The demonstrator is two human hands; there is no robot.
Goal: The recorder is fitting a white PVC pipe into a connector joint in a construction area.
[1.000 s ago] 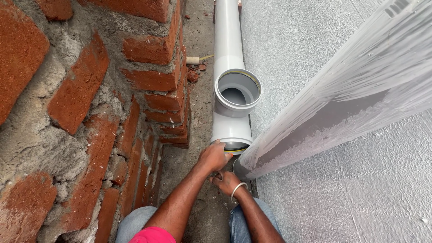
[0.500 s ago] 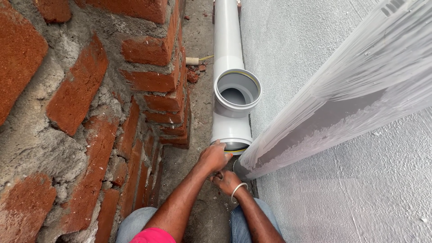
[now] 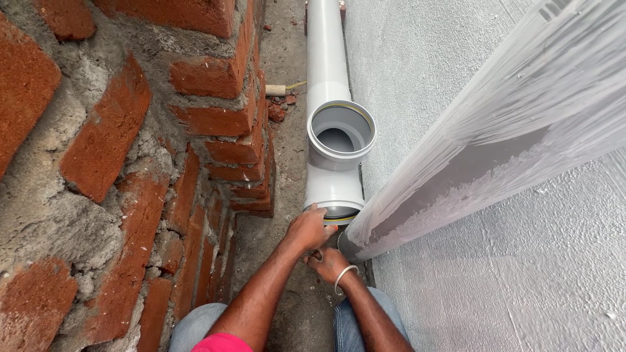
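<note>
A grey plastic tee fitting (image 3: 334,186) lies on the ground between a brick wall and a plastered wall, its side socket (image 3: 341,129) facing up. A straight grey pipe (image 3: 324,45) runs away from it. My left hand (image 3: 308,229) grips the near socket rim of the fitting. A long pipe in clear plastic wrap (image 3: 495,130) slants down from the upper right, and its lower end (image 3: 347,246) meets that socket. My right hand (image 3: 328,263), with a bangle on the wrist, curls around this lower end just below my left hand.
A rough red brick wall (image 3: 117,163) with protruding mortar stands close on the left. The grey plastered wall (image 3: 508,274) is on the right. The gap is a narrow strip of dirt floor (image 3: 287,45) with brick rubble and a small wooden-handled tool (image 3: 280,89).
</note>
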